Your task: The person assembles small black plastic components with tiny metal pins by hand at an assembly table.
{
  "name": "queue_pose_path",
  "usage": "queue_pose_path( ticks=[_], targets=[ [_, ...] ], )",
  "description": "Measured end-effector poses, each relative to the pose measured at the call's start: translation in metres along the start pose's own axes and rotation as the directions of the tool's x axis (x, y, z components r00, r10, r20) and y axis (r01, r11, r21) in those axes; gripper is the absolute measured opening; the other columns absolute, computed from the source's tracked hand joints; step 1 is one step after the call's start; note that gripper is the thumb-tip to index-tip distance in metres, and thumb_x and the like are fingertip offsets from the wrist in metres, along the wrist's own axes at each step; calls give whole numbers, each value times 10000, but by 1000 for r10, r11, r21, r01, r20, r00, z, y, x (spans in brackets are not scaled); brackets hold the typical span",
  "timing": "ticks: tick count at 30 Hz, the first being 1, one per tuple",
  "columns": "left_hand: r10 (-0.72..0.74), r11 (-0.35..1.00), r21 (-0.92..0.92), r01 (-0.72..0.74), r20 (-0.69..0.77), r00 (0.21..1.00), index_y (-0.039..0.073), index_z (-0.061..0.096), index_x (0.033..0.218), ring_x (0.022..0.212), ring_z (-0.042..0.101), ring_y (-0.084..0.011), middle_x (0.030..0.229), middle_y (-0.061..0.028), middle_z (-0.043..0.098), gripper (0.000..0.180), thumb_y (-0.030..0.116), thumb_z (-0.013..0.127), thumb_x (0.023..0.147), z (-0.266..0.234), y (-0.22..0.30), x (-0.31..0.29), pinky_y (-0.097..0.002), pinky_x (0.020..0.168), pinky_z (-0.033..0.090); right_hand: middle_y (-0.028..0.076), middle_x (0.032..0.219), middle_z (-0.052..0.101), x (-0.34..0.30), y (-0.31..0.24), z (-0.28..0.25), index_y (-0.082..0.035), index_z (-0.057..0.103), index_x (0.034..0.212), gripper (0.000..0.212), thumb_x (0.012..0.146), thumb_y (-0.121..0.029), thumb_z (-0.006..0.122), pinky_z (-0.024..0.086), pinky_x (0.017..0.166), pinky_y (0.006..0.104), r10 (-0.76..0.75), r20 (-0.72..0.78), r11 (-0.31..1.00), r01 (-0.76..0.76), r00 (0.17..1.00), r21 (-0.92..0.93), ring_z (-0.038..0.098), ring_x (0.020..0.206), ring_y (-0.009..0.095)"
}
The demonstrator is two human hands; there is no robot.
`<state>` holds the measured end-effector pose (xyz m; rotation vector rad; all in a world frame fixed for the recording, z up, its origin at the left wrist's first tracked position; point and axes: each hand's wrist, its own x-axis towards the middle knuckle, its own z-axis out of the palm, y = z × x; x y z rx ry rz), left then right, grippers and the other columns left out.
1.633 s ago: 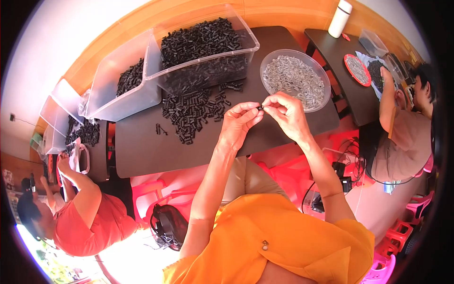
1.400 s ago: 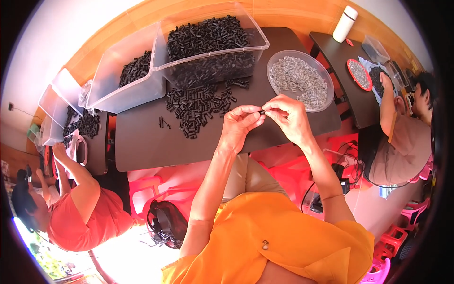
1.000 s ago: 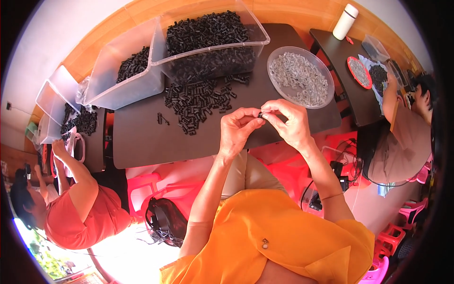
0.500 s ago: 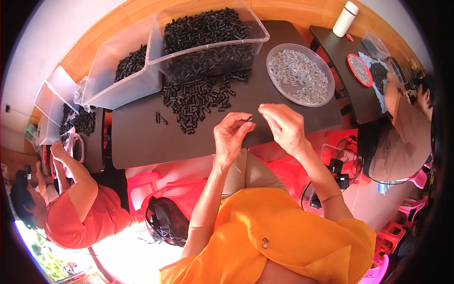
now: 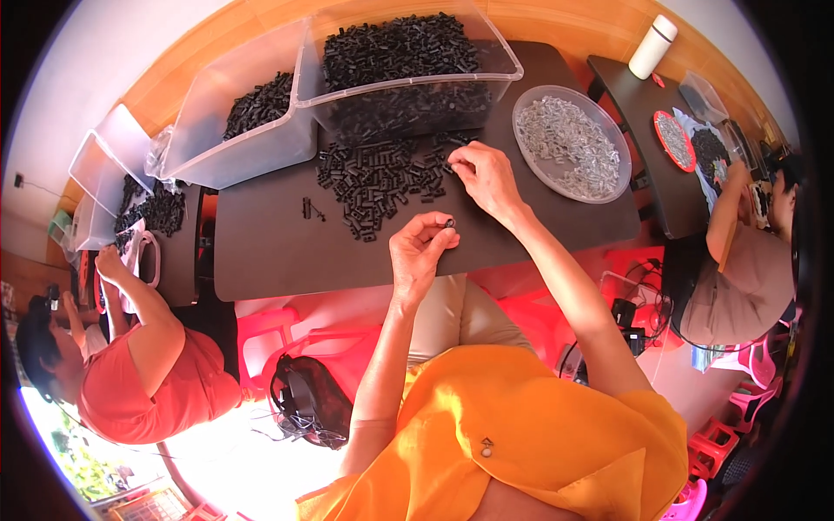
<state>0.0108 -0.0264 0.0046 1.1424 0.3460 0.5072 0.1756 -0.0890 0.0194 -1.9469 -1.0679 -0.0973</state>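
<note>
My left hand (image 5: 417, 256) is closed, pinching a small black tube (image 5: 449, 223) between thumb and fingertips, its round end facing up. My right hand (image 5: 488, 181) reaches past it to the right edge of a loose pile of small black tubes (image 5: 373, 178) on the dark table (image 5: 287, 256). Its thumb and fingers are pressed together there. Dark bits show at the fingertips, but whether one is gripped is unclear. To the right of that hand stands a round clear tray (image 5: 526, 154) of small clear or silvery pieces (image 5: 569, 143).
Two clear plastic bins, one left (image 5: 234, 165) and one larger (image 5: 408, 91), hold black tubes at the table's back. A few tubes (image 5: 312, 209) lie apart on the left. People (image 5: 156, 373) work at tables on both sides. A white flask (image 5: 652, 48) stands back right.
My right hand has moved from beside the left hand, forward and left to the pile's edge. My left hand has stayed nearly in place with its black tube. The view has shifted slightly.
</note>
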Motion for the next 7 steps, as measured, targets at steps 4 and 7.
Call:
queue_pose_path(
  ticks=[4,7],
  targets=[
    [-15,1000,18,14,13,1000,-46,582,996,750,614,-117,853,-70,619,154,-46,579,842,2,1,0,-257,711,543,112,752,610,15,5,8,-14,650,828,68,762,-20,636,466,603,333,66,-16,997,-66,998,-32,609,653,245],
    [-32,999,18,32,13,999,-43,581,998,745,615,-121,853,-71,618,151,-39,576,848,0,2,1,-261,710,545,116,772,625,26,3,16,-26,657,814,76,779,-90,635,481,639,376,125,47,976,-114,991,-184,636,698,241]
  ],
)
